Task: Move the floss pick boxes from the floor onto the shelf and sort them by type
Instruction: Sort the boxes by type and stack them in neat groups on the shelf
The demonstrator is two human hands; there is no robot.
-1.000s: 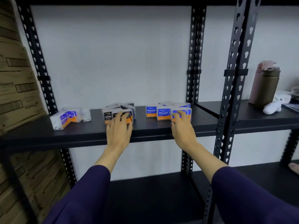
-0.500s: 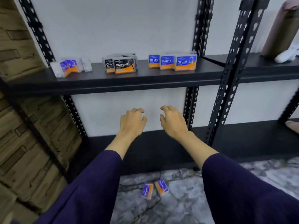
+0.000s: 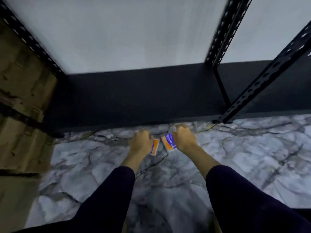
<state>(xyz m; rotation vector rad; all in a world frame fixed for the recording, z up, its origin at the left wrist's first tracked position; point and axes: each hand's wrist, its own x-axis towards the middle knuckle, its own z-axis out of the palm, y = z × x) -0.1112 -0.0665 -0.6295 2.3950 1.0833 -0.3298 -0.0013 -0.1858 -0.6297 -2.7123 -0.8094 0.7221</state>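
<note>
Two floss pick boxes lie on the floor, side by side with a narrow gap between them, just in front of the bottom shelf. The right box faces up: blue and orange label, the word "Smooth" legible, long axis tilted slightly. The left box shows only an orange strip and a blue edge; the rest sits under the hand.

Our left hand is down over the left box, knuckles up, fingers bent toward it. Whether its grip has closed on the box we cannot tell; the fingertips are hidden. Our right hand is at the right box's far side, fingers curled downward beside its edge. Contact looks likely, but the grip state is again not readable: blur and the back of the hand cover the fingers.

Both forearms reach forward and down from dark purple sleeves.

Floor is grey-white marble pattern with dark veins. Bottom shelf is black, sitting low, close to the floor. A perforated black upright meets the shelf front at right, another stands farther back, and a third runs along the left. Pale wall behind the shelf. Stacked cardboard cartons fill the left side. The frame is motion-blurred, more so at the edges.
</note>
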